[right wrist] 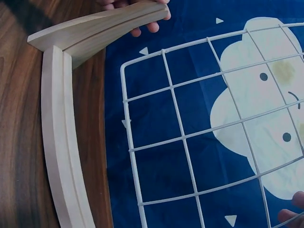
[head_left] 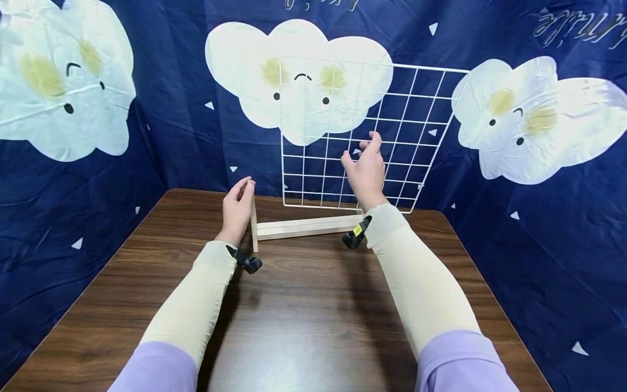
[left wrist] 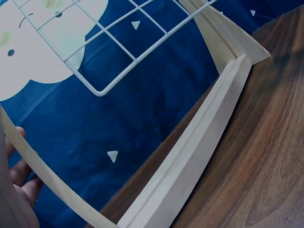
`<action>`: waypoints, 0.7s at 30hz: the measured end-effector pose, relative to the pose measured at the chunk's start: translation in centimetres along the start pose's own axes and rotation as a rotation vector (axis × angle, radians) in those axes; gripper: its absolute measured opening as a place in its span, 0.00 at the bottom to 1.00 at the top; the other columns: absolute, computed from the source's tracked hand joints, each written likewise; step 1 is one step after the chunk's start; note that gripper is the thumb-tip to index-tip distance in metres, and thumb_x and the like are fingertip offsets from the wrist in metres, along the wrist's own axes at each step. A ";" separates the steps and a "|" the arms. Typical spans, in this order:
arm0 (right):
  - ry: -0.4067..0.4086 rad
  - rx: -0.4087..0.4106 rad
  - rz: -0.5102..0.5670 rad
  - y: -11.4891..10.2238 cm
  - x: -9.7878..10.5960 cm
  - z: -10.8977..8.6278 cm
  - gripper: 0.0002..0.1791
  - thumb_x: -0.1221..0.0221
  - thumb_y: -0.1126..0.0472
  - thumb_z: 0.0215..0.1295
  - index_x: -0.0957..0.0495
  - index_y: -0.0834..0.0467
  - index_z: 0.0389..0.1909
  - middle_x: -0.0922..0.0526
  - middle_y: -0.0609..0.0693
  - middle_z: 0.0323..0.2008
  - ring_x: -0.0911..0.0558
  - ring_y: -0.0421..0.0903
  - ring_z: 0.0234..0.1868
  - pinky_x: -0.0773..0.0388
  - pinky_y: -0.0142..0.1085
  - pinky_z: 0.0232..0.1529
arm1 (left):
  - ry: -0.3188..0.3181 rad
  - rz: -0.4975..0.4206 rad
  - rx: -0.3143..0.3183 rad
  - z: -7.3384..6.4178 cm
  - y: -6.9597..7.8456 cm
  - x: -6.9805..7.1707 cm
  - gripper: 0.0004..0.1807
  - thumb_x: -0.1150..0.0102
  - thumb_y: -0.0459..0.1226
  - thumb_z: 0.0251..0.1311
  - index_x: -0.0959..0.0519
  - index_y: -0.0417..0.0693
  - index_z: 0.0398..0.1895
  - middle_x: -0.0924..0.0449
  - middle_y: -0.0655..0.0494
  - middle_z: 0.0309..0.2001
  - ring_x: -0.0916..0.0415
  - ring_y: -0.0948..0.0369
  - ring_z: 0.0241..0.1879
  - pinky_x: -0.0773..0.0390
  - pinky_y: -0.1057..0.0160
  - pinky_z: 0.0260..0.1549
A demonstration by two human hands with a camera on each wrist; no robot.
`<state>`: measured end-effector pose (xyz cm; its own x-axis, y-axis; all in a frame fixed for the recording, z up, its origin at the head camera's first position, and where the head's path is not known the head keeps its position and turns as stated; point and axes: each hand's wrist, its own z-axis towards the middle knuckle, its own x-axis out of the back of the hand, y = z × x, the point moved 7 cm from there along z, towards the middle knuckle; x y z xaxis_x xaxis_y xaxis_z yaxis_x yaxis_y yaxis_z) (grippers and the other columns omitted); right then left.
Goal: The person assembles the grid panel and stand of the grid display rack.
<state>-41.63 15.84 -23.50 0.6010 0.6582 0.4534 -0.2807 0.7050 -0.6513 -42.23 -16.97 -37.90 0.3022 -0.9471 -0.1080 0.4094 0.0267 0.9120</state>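
A pale wooden stand (head_left: 308, 226) with a grooved crossbar lies along the back of the table. At its left end my left hand (head_left: 237, 209) pinches the top of the upright piece (head_left: 254, 226) between thumb and fingers. Above the stand, a white wire grid panel (head_left: 411, 142) hangs tilted in the air, its lower corner (left wrist: 99, 91) apart from the crossbar (left wrist: 190, 152). My right hand (head_left: 367, 171) holds the grid by its wires near the middle, though the exact grasp is partly hidden. The stand's right upright (left wrist: 228, 35) is mostly behind my right wrist in the head view.
The brown wood-grain table (head_left: 294, 305) stretches toward me. Dark blue cloth (head_left: 186, 136) printed with white clouds and triangles surrounds it at the back and sides. Each wrist wears a small black camera (head_left: 251, 265).
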 end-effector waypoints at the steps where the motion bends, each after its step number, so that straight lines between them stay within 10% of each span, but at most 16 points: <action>1: -0.002 -0.004 -0.008 -0.1 0.0 0.1 0.43 0.35 0.50 0.63 0.46 0.55 0.74 0.20 0.50 0.59 0.17 0.48 0.53 0.21 0.47 0.50 | -0.003 -0.019 0.002 0.0 0.1 0.0 0.20 0.44 0.40 0.74 0.22 0.39 0.63 0.18 0.43 0.56 0.24 0.69 0.51 0.27 0.69 0.56; 9: -0.006 0.002 -0.019 -1.7 0.3 1.2 0.42 0.36 0.50 0.64 0.46 0.54 0.74 0.20 0.49 0.58 0.18 0.47 0.54 0.21 0.43 0.52 | -0.028 -0.057 0.036 0.4 -0.5 0.0 0.21 0.44 0.41 0.74 0.23 0.40 0.64 0.21 0.38 0.60 0.24 0.68 0.54 0.28 0.66 0.61; 21: -0.018 0.031 -0.016 -3.6 0.2 2.0 0.42 0.37 0.50 0.65 0.46 0.55 0.74 0.21 0.50 0.59 0.19 0.49 0.52 0.22 0.45 0.50 | -0.049 -0.014 0.062 -1.5 3.0 0.1 0.21 0.46 0.36 0.74 0.25 0.36 0.66 0.21 0.39 0.60 0.23 0.61 0.58 0.28 0.65 0.62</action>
<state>-42.00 13.96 -19.84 0.5922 0.6511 0.4747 -0.2944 0.7232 -0.6247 -39.70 -16.54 -35.81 0.2539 -0.9617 -0.1033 0.3587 -0.0056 0.9334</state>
